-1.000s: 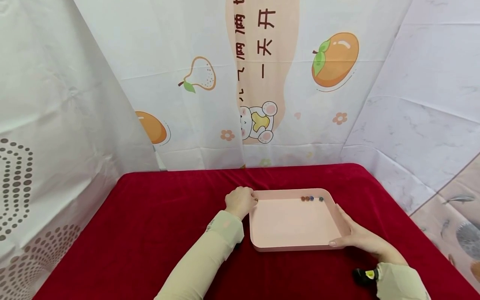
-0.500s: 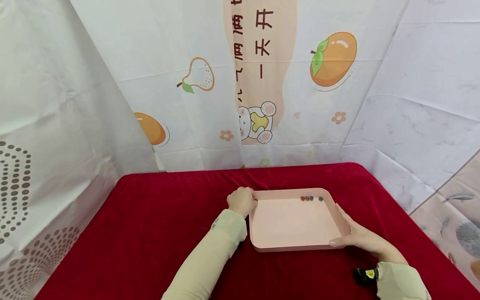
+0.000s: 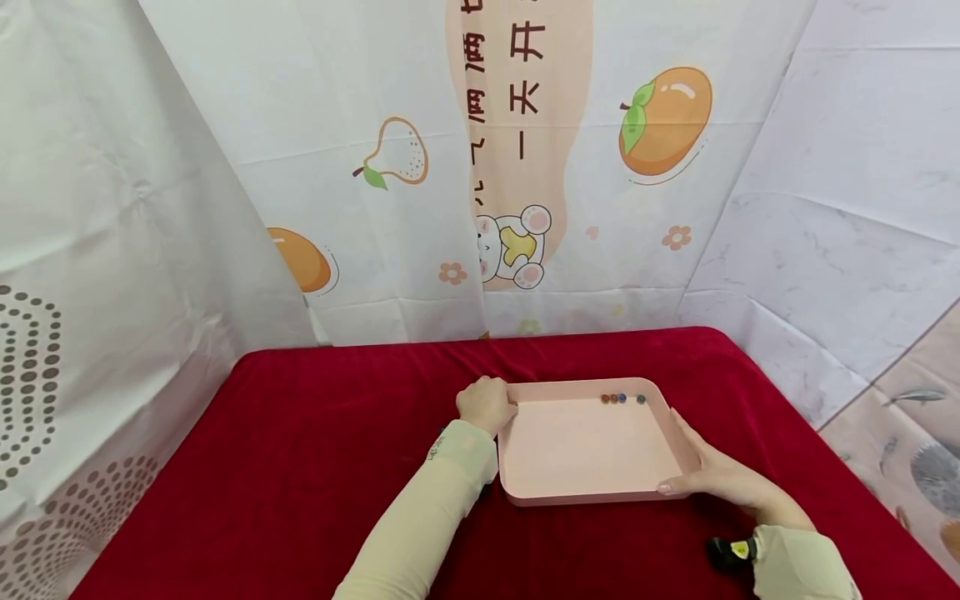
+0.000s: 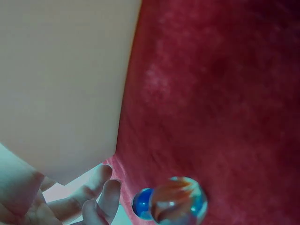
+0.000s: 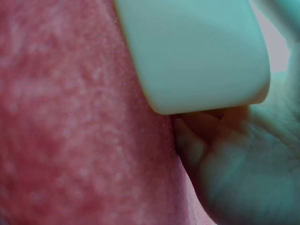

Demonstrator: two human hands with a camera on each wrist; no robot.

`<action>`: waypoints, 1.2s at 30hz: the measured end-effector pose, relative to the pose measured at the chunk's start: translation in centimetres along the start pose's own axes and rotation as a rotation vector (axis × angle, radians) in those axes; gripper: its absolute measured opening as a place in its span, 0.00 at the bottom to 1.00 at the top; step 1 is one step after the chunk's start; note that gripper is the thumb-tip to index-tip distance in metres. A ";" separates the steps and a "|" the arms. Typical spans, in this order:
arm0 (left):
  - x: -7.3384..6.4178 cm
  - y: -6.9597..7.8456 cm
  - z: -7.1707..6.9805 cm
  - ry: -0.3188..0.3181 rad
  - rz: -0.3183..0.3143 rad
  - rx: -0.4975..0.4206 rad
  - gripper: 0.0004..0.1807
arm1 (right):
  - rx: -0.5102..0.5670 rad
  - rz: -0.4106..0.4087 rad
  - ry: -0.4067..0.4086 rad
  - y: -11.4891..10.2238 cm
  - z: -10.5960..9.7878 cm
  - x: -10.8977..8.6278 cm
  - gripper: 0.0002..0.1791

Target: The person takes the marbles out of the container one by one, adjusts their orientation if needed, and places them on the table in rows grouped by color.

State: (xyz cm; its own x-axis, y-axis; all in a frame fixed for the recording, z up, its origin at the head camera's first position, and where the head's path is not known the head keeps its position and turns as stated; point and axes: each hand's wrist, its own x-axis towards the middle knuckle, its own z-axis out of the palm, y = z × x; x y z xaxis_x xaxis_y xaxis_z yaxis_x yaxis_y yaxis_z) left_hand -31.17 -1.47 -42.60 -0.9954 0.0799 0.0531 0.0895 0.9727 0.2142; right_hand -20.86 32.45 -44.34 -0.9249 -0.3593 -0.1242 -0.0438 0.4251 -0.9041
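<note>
Visibly, the left hand [image 3: 486,404] and right hand [image 3: 720,477] grip a smooth, round-cornered tray [image 3: 592,450]; glossy marbles [image 4: 179,201] sit beside the left; the backdrop [image 3: 420,75] beyond reads 一天开, sideways.

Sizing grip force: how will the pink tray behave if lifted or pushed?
Probably stiff: the pink tray shows no visible bend where the right hand holds a corner. Likely light for its size, being shallow and thin-walled. Tilting or jolting could set its four small balls rolling, since they look round and unsecured.

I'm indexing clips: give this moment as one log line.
left hand: grips tray far left | right hand: grips near right corner | inner marbles: four, far side | outer marbles: two visible on cloth
</note>
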 end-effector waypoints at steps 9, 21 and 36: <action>-0.2 0.1 0.2 0.024 -0.001 0.014 0.18 | 0.005 -0.010 0.005 0.0 0.1 0.0 0.62; -0.5 -0.1 0.0 0.017 -0.007 0.001 0.12 | 0.004 -0.010 0.003 0.1 0.1 0.0 0.62; -0.8 -0.6 -1.5 0.099 0.043 -0.083 0.24 | 0.006 -0.005 -0.002 0.1 0.1 -0.2 0.62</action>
State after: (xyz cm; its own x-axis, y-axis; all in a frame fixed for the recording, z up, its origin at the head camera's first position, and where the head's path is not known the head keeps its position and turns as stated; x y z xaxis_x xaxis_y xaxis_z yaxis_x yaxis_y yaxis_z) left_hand -30.36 -2.42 -41.28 -0.9827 0.0953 0.1587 0.1385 0.9473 0.2890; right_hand -20.61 32.46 -44.40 -0.9241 -0.3629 -0.1201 -0.0462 0.4179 -0.9073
